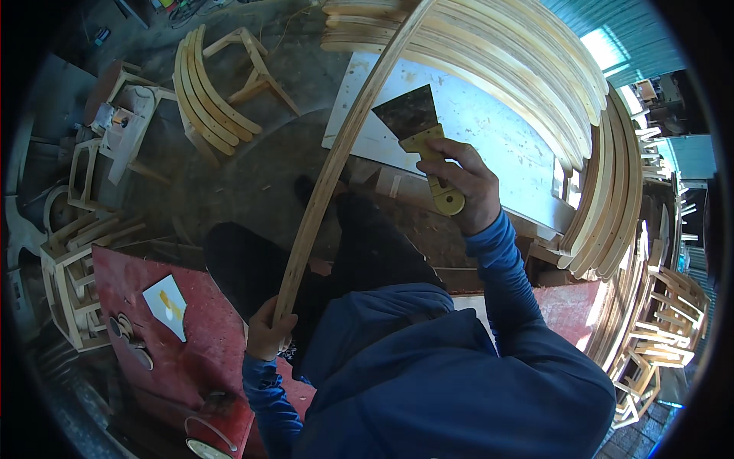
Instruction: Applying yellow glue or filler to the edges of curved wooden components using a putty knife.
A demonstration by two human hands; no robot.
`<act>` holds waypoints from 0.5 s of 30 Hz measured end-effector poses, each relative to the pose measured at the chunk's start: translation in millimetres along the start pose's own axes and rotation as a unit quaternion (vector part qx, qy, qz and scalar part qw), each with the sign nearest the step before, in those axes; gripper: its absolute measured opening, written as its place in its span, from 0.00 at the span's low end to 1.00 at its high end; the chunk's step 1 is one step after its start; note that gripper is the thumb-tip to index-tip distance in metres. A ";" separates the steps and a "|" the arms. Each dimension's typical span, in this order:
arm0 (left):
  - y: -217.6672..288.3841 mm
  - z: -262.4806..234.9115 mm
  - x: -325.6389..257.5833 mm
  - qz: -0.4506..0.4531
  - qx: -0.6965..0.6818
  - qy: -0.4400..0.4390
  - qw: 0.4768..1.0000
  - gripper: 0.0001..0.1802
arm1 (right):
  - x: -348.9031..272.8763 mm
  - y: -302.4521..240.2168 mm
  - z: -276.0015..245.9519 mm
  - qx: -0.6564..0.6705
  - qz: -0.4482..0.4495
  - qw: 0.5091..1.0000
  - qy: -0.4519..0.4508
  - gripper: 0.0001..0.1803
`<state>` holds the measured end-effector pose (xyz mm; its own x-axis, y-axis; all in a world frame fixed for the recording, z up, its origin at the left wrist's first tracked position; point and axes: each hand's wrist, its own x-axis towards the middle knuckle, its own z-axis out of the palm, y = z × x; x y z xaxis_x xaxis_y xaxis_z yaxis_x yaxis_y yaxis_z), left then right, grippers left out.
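Many curved wooden strips (527, 69) beside hands

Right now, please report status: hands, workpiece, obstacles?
Left hand grips curved wooden strip low end. Right hand holds putty knife beside strip. Stacked curved strips close behind.

A red bench (222, 359) fills the lower left. Near its left edge lies a white card (167, 304) with a yellow smear, and just beyond that, at the edge, a few dark round discs (130, 336). At the near edge sits a round tin (205, 447) with a wire handle. The concrete floor (229, 176) beyond carries a white board (489, 130), scattered with shavings, a stack of curved slats (206, 96) and a small wooden frame (256, 65) beside them. More curved slats (612, 191) are piled along the board's far and right edges.
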<state>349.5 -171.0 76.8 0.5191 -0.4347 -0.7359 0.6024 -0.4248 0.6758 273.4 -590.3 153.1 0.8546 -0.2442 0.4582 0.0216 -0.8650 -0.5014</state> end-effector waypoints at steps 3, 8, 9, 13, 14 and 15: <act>-2.6 -1.7 -0.1 0.005 -0.006 -0.008 1.000 0.30 | 0.5 -1.7 5.7 0.003 -0.011 1.000 -0.002 0.19; -2.9 2.6 -2.0 0.019 0.012 0.009 1.000 0.30 | 4.6 -4.2 9.5 0.005 -0.016 1.000 -0.004 0.18; -3.3 3.4 -2.8 0.024 0.016 0.017 0.999 0.31 | 5.2 -4.3 9.7 0.006 -0.017 1.000 -0.005 0.18; -5.7 5.1 -3.3 0.033 0.014 0.025 0.999 0.31 | 7.2 -5.5 10.7 0.003 -0.026 1.000 -0.011 0.17; -3.3 6.8 -4.6 0.035 0.020 0.028 0.999 0.31 | 7.4 -6.5 10.6 0.001 -0.025 1.000 -0.013 0.17; -2.2 8.2 -5.2 0.037 0.027 0.032 0.998 0.31 | 8.4 -7.9 10.3 0.001 -0.025 1.000 -0.014 0.17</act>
<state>340.5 -174.3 79.6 0.5992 -0.4160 -0.6840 0.5289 -0.4357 0.7283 285.8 -581.0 153.3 0.8662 -0.1885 0.4627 0.0657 -0.8751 -0.4795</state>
